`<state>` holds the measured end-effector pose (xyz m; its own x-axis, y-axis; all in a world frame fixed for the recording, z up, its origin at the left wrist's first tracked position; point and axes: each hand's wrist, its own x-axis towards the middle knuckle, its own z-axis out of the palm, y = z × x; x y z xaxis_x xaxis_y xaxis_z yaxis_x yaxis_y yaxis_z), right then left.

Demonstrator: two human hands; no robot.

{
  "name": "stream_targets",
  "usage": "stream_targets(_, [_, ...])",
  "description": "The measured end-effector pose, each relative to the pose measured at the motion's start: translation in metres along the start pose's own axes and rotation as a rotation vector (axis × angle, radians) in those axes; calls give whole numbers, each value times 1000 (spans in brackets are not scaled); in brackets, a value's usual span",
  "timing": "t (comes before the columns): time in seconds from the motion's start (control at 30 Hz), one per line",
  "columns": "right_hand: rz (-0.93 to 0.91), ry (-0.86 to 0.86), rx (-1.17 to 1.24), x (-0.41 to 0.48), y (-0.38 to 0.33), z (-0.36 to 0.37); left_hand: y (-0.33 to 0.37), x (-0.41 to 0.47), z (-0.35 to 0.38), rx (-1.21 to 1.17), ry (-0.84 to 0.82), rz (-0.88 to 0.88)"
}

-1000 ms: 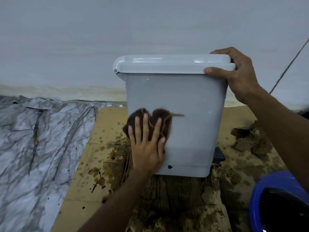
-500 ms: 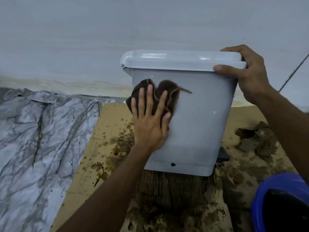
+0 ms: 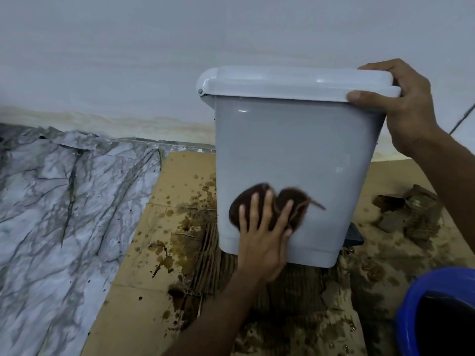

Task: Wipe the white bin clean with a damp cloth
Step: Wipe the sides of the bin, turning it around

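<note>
The white bin [image 3: 290, 150] stands on wet, stained cardboard with its lid down, its flat side facing me. A dark brown cloth [image 3: 293, 204] lies flat against the lower part of that side. My left hand [image 3: 262, 240] presses the cloth to the bin with straight, spread fingers. My right hand [image 3: 401, 109] grips the right end of the lid, fingers over the top and thumb on the front edge. A black pedal [image 3: 356, 236] sticks out at the bin's lower right.
Soaked cardboard [image 3: 159, 253] with brown splashes covers the floor under the bin. A marble-patterned sheet [image 3: 64, 214] lies to the left. A blue bucket rim [image 3: 411, 301] sits at the bottom right. Torn wet cardboard scraps [image 3: 411, 209] lie right of the bin. A white wall stands close behind.
My left hand has slid the cloth from the upper left of the bin's side down to the lower part. My right hand keeps its grip on the lid.
</note>
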<state>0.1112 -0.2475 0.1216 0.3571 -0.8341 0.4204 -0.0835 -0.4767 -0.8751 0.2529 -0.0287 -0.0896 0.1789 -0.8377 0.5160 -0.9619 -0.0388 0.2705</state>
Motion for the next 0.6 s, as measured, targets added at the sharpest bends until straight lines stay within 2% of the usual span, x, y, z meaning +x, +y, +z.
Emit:
stream_targets(0.07, [-3, -4, 2, -1, -2, -1, -5, 45, -17, 19, 67, 81])
stream_targets(0.1, [-3, -6, 2, -1, -2, -1, -9, 63, -24, 22, 122, 47])
stream_targets(0.23, [2, -6, 7, -1, -2, 0, -23, 69, -26, -65, 305, -252])
stream_targets(0.3, [5, -2, 15, 0, -1, 0, -17, 31, -13, -136, 292, -378])
stream_targets(0.4, [1, 2, 18, -1, 0, 0, 4, -32, 12, -196, 165, -456])
stream_targets(0.5, [-1, 3, 22, -3, 1, 0, 19, -44, 23, -218, 136, -551])
stream_targets(0.53, [-1, 3, 23, -3, 1, -1, 22, -35, 21, -209, 145, -544])
stream_targets(0.6, [6, 7, 24, -3, 0, -1, 25, -9, 13, -153, 142, -395])
